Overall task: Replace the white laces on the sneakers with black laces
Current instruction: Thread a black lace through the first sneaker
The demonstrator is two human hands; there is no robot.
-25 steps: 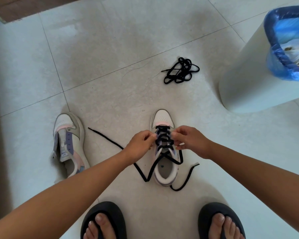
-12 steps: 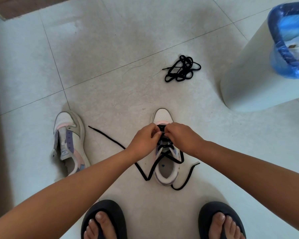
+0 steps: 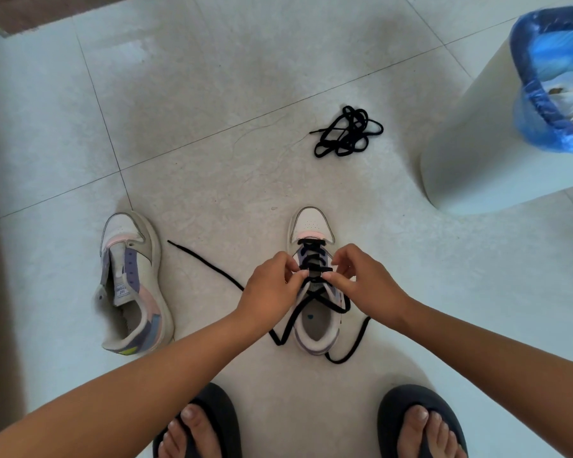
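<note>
1. A person bends over 2 sneakers set on the tiled floor (image 3: 212, 160), toes pointing away.
2. The laced sneaker (image 3: 311, 223) stands upright in front of the person, its black lace (image 3: 313, 257) threaded in rungs over the lower eyelets.
3. The left hand (image 3: 272, 289) has thumb and fingers pinched together on the lace at the left side of the tongue.
4. The right hand (image 3: 364, 285) is likewise pinched shut on the lace at the right side, just across from the other hand.
5. The lace crosses once over the shoe's opening; 1 loose end trails left along the floor toward the other shoe, and the other end curls round the heel on the right.
6. The unlaced sneaker (image 3: 129, 282) leans on its side to the left, well apart, with its eyelets bare.
7. A bundled black lace (image 3: 348, 132) lies on the floor beyond the laced shoe.
8. A white bin (image 3: 470, 143) lined with a blue bag (image 3: 540, 104) stands at the far right.
9. 2 dark sandals (image 3: 219, 411) show at the bottom edge.
</note>
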